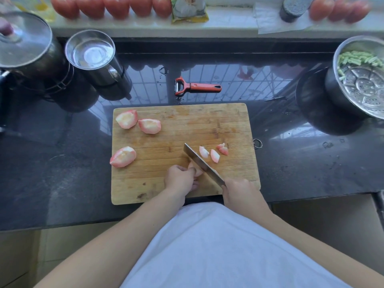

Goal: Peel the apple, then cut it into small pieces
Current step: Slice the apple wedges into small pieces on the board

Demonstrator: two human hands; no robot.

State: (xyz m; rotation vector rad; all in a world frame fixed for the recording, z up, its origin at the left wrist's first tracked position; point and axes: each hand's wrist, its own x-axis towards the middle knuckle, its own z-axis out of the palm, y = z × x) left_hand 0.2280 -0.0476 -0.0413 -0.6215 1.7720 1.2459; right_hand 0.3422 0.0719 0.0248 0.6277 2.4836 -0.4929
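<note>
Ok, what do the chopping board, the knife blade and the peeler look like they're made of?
Chopping board: likely bamboo or wood, matte, with visible strips and stains. Knife blade: shiny grey metal, probably steel. Peeler: red and black handle, apparently plastic, with a small metal blade.

Apple, peeled w/ pink traces left on pale flesh, now in pieces on wooden cutting board (228, 121). 3 big quarters at board's left: two (126, 119) (150, 126) just beside each other near far-left corner, third (123, 157) alone at left edge, nearer the person. Small cut bits right of center: two slim wedges (203, 152) (215, 156) side by side, smaller chunk (222, 149) just right of them. Piece being cut (197, 170) mostly hidden under fingers, knife blade (202, 164) angled against it.
</note>
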